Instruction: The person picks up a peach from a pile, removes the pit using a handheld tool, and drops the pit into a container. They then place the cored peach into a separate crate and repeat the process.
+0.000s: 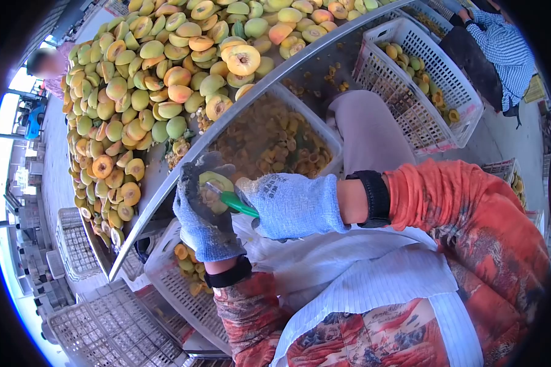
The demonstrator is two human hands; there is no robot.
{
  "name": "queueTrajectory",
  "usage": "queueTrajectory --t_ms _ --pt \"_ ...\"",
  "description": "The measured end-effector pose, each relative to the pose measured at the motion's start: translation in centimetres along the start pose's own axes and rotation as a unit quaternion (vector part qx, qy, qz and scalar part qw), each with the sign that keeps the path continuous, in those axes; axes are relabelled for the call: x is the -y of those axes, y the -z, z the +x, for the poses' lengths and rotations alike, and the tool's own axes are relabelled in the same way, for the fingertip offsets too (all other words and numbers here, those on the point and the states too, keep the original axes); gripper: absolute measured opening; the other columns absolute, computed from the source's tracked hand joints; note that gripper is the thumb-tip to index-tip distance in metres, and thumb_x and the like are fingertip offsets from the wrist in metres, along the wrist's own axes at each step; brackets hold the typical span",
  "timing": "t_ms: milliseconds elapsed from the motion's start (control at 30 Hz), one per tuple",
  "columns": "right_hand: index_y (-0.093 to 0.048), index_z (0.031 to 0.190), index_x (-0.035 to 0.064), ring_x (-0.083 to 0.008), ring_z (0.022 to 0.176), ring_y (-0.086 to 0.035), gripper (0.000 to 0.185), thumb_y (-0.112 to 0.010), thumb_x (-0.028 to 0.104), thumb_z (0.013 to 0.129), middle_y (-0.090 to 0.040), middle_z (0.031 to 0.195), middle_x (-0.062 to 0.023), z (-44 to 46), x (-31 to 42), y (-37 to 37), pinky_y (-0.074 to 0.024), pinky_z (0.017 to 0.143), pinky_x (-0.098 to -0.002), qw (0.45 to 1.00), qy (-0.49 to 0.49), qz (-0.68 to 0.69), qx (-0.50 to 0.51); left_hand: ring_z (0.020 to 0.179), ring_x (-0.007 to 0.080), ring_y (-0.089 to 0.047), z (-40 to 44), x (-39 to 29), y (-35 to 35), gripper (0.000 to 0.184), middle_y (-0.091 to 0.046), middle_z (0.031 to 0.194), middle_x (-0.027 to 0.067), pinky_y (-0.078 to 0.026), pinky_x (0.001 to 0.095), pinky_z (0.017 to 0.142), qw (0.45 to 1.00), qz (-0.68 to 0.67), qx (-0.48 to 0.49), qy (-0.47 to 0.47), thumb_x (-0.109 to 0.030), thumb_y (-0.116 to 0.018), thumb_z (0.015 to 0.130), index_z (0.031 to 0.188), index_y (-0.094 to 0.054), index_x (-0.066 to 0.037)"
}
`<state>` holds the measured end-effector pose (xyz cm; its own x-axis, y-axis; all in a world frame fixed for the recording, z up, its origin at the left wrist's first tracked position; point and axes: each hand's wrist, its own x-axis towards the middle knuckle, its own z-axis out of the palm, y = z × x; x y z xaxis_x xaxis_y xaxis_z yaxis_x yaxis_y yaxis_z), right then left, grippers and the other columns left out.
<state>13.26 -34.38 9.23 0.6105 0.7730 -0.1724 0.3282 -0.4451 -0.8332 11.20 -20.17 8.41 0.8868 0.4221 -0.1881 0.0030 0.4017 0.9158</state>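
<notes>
While left hand (203, 211) curls round cut fruit (217, 185) left of centre, right hand (291, 205) grips green handle (240, 204) close beside; blue knit gloves (217, 241), left grimy.

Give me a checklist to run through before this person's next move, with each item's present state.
1. Left hand holds the fruit piece: ok.
2. Right hand grips the green-handled tool: ok.
3. Tool's tip end is at the fruit piece: ok.
4. Tip is safely away from the left fingers: cannot tell, too small and partly hidden.
5. Gloves on both hands: ok.
6. Left glove is clean: not ok, its fingers are darkly soiled.
</notes>
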Motion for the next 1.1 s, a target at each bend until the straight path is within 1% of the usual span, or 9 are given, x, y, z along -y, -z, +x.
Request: queueTrajectory --t_ms 67,133,300,500,700,833,900,967,1100 --pt "-0.047 0.095 -0.0056 -0.0375 0.068 -0.061 0.039 -0.063 0.019 0.07 -0.059 0.074 -0.0246 0.2 -0.3 0.0 -0.0475 0.058 -0.043 1.0 0.003 0.005 0.006 0.08 0.0187 -0.058 0.2 0.3 0.2 0.041 -0.062 0.091 0.0139 -0.046 0.0276 0.071 0.998 0.056 -0.003 -0.035 -0.029 -0.042 0.093 0.1 -0.057 0.008" --pt "-0.047 0.094 -0.0055 -0.0349 0.063 -0.061 0.036 -0.062 0.018 0.071 -0.06 0.072 -0.0231 0.3 -0.1 0.5 -0.0475 0.055 -0.0418 1.0 0.005 0.011 0.012 0.08 0.018 -0.058 0.0 0.7 0.2 0.042 -0.061 0.091 0.0148 -0.045 0.0271 0.071 0.93 0.274 -0.007 -0.245 -0.03 -0.045 0.092 0.1 -0.057 0.009" --pt "-0.046 0.089 -0.0016 -0.0166 0.044 -0.054 0.024 -0.058 0.011 0.074 -0.055 0.063 -0.0098 0.3 0.6 2.7 -0.0422 0.037 -0.0291 0.957 -0.119 0.196 0.181 0.078 0.0196 -0.062 1.7 0.5 2.5 0.023 -0.064 0.085 0.0107 -0.048 0.0312 0.071 0.962 0.214 0.085 -0.148 -0.015 -0.05 0.085 0.098 -0.059 0.001" --pt "-0.045 0.086 0.0004 -0.0164 0.044 -0.054 0.019 -0.058 0.01 0.075 -0.053 0.062 -0.0079 0.4 -0.3 2.8 -0.0415 0.036 -0.0283 0.945 -0.126 0.242 0.178 0.08 0.0189 -0.059 2.4 1.1 1.4 0.037 -0.062 0.089 0.0144 -0.046 0.028 0.07 0.934 0.274 0.096 -0.207 -0.027 -0.047 0.09 0.097 -0.06 0.007" --pt "-0.048 0.093 -0.0004 -0.0224 0.052 -0.057 0.027 -0.06 0.014 0.073 -0.056 0.064 -0.0134 0.8 -1.7 2.5 -0.0462 0.048 -0.0347 0.963 -0.075 0.238 0.106 0.071 0.0178 -0.058 3.6 0.3 -0.1 0.035 -0.062 0.081 0.0132 -0.045 0.0238 0.06 0.983 0.166 0.073 0.033 -0.025 -0.049 0.089 0.096 -0.059 0.007" --pt "-0.047 0.099 -0.0009 -0.0305 0.058 -0.06 0.037 -0.062 0.018 0.072 -0.058 0.068 -0.0178 2.0 -3.1 0.1 -0.0466 0.055 -0.0396 0.966 0.0 0.259 0.008 0.072 0.0217 -0.059 4.4 2.1 -1.6 0.034 -0.06 0.082 0.0155 -0.048 0.0274 0.063 0.972 0.177 -0.071 -0.139 -0.023 -0.046 0.089 0.098 -0.057 0.008" --pt "-0.045 0.102 -0.0027 -0.0355 0.064 -0.06 0.04 -0.061 0.019 0.072 -0.059 0.072 -0.0209 1.3 -3.3 0.2 -0.0463 0.055 -0.0417 0.994 0.024 0.026 -0.101 0.072 0.0224 -0.059 4.4 2.3 -1.9 0.034 -0.06 0.083 0.0162 -0.048 0.0286 0.064 0.988 0.13 -0.042 -0.069 -0.023 -0.046 0.089 0.098 -0.056 0.008" --pt "-0.045 0.101 -0.003 -0.0363 0.066 -0.06 0.04 -0.061 0.019 0.072 -0.059 0.074 -0.0224 0.5 -3.4 1.4 -0.0466 0.056 -0.0421 0.997 0.013 0.008 -0.082 0.072 0.024 -0.058 4.0 2.1 -2.5 0.036 -0.059 0.085 0.0182 -0.049 0.0315 0.065 0.997 0.048 0.0 0.059 -0.024 -0.045 0.089 0.097 -0.054 0.01" --pt "-0.044 0.099 -0.001 -0.0309 0.058 -0.061 0.036 -0.06 0.017 0.073 -0.058 0.072 -0.0198 0.9 -3.6 2.8 -0.0477 0.05 -0.0391 0.992 -0.025 0.122 0.018 0.071 0.0246 -0.058 4.6 2.1 -2.5 0.036 -0.059 0.085 0.0183 -0.049 0.0331 0.063 0.994 0.071 0.073 0.026 -0.024 -0.046 0.088 0.097 -0.053 0.01"
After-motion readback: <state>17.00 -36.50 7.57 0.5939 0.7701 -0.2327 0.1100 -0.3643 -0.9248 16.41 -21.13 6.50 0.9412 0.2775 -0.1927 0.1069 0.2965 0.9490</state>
